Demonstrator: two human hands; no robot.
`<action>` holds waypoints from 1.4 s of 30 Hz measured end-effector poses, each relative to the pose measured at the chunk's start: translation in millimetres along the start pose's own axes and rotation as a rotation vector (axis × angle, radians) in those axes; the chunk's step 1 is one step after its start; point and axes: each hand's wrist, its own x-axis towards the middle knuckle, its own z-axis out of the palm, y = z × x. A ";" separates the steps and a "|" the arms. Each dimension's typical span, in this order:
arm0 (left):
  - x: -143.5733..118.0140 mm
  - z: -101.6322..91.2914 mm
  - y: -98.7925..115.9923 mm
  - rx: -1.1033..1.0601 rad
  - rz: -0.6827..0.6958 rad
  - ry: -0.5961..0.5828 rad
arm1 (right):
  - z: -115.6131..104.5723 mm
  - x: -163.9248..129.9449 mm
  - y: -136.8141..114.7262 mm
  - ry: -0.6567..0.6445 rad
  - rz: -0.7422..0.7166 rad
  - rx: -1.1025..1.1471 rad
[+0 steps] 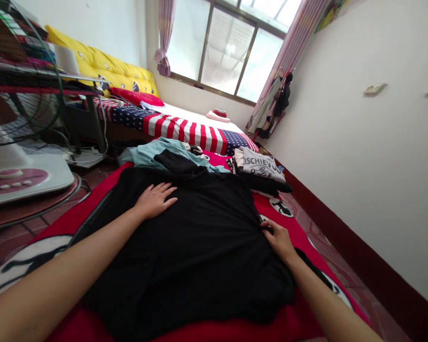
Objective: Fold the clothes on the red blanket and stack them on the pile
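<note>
A black shirt (pixel 196 247) lies spread over a red patterned blanket (pixel 296 232). My left hand (pixel 155 200) rests flat on the shirt's upper left part, fingers stretched out. At the shirt's right edge, my right hand (pixel 276 237) pinches the fabric between thumb and fingers, and creases run from that grip across the cloth. Just beyond the shirt's top edge lies a rumpled light-blue garment (pixel 153 153). To its right is a stack of folded clothes with a grey printed shirt (pixel 260 164) on top.
A fan (pixel 17 178) stands on a round stool at the left, beside a cluttered desk (pixel 82 90). Farther back is a bed with a stars-and-stripes cover (pixel 185 130) and a yellow cushion (pixel 107 61). Clothes (pixel 271 104) hang near the window, along the right wall.
</note>
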 end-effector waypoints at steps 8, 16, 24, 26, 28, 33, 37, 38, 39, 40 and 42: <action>1.2 4.8 -0.8 -0.022 0.011 0.033 | -38.9 29.2 -33.8 -0.095 0.060 -0.270; -2.0 4.2 0.2 -0.083 0.012 0.065 | 12.4 69.6 -146.1 -0.330 -0.496 -0.010; -5.0 2.1 -0.5 -0.195 0.009 0.140 | 66.9 122.0 -102.8 -0.020 0.040 -0.183; -7.0 0.1 -0.6 -0.223 -0.005 0.176 | 70.0 126.0 -97.8 0.001 0.040 -0.190; -10.3 -3.4 -1.6 -0.254 -0.040 0.228 | 72.3 126.3 -95.5 0.012 0.026 -0.195; -28.8 -21.3 -23.4 -0.281 -0.229 0.399 | 76.3 126.3 -92.3 0.027 0.015 -0.169; -57.0 -44.7 -62.7 -0.254 -0.439 0.424 | 76.8 127.3 -92.0 0.046 -0.001 -0.140; -64.5 -50.1 -72.1 -0.249 -0.489 0.401 | 77.0 127.6 -92.0 0.052 0.000 -0.136; -71.7 -54.7 -80.0 -0.249 -0.530 0.363 | 77.4 127.9 -91.8 0.059 0.002 -0.133; -78.2 -58.4 -86.2 -0.255 -0.560 0.313 | 78.1 128.2 -91.5 0.065 0.003 -0.131; -89.0 -63.1 -93.0 -0.278 -0.593 0.192 | 79.9 129.0 -90.5 0.074 -0.001 -0.128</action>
